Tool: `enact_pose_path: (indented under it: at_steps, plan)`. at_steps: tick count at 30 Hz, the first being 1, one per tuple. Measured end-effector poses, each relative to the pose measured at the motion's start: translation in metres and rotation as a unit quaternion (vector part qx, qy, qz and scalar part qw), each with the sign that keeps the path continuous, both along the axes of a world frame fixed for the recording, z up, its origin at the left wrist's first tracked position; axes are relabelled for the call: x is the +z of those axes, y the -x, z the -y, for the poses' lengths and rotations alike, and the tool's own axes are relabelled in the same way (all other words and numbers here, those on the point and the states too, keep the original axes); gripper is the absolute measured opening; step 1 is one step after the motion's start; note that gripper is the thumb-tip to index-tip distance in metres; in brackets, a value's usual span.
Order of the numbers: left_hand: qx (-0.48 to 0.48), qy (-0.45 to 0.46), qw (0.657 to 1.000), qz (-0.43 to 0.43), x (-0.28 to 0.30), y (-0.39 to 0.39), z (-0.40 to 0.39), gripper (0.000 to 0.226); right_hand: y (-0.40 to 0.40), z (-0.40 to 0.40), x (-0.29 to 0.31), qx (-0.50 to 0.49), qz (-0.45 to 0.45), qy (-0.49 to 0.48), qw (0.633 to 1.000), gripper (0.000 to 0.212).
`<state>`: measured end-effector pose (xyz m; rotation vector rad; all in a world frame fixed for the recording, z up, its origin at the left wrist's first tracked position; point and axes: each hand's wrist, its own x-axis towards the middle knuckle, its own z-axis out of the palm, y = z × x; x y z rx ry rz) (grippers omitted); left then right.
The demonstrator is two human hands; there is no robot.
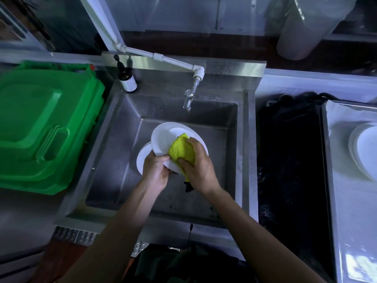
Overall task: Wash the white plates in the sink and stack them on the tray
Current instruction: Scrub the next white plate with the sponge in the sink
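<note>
White plate (pixel 163 137) gripped by left hand (pixel 156 170) | right hand (pixel 199 170) presses yellow cloth (pixel 181 152)

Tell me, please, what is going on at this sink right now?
A person is washing dishes over the stainless steel sink. The left hand grips the rim of a round white plate, while the right hand rubs it with a yellow-green cloth. Another white plate lies beneath. Washed white plates already sit on the steel tray to the right.

both forearms reach forward, bare. left hand (pixel 155 170) fingers curled, gripping. right hand (pixel 199 166) curled, pressing down.
</note>
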<state>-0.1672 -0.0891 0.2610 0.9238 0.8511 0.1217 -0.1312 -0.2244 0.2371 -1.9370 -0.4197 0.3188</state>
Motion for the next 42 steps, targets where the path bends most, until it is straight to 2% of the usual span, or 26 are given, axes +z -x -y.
enact_pose_path:
  at_steps: [4,12,17,22,28,30,32,36,42]
  plan:
    - [0.023,0.036,0.999,0.005,-0.003,0.002,-0.009,0.048,0.004,-0.016,0.002,-0.019,0.049,0.033,0.998,0.055]
    - [0.032,0.055,0.997,0.034,-0.007,0.001,-0.015,0.047,0.024,-0.032,0.001,-0.061,0.066,0.048,0.995,0.053]
    - [0.028,0.044,0.995,0.08,-0.009,0.006,-0.014,0.052,0.02,-0.027,-0.004,-0.09,0.045,0.033,0.994,0.053]
    - [0.022,0.056,0.996,0.07,-0.007,0.011,-0.012,0.052,0.013,-0.015,-0.009,-0.136,-0.001,0.002,0.991,0.055]
    - [-0.037,0.041,0.995,0.084,-0.006,0.02,-0.019,0.043,-0.012,0.002,-0.012,-0.166,-0.071,0.001,0.984,0.054]
    - [-0.073,0.03,0.994,0.077,-0.006,0.024,-0.02,0.048,-0.023,0.008,-0.012,-0.161,-0.086,0.015,0.983,0.054]
    - [-0.093,0.029,0.992,0.075,-0.006,0.028,-0.02,0.054,-0.032,0.013,-0.011,-0.151,-0.089,0.026,0.984,0.055]
    - [-0.123,0.035,0.988,0.081,-0.006,0.034,-0.018,0.043,-0.047,0.02,-0.005,-0.14,-0.086,0.048,0.985,0.055]
    - [-0.182,0.037,0.978,0.093,-0.003,0.039,-0.015,0.044,-0.062,0.023,0.008,-0.114,-0.082,0.045,0.989,0.055]
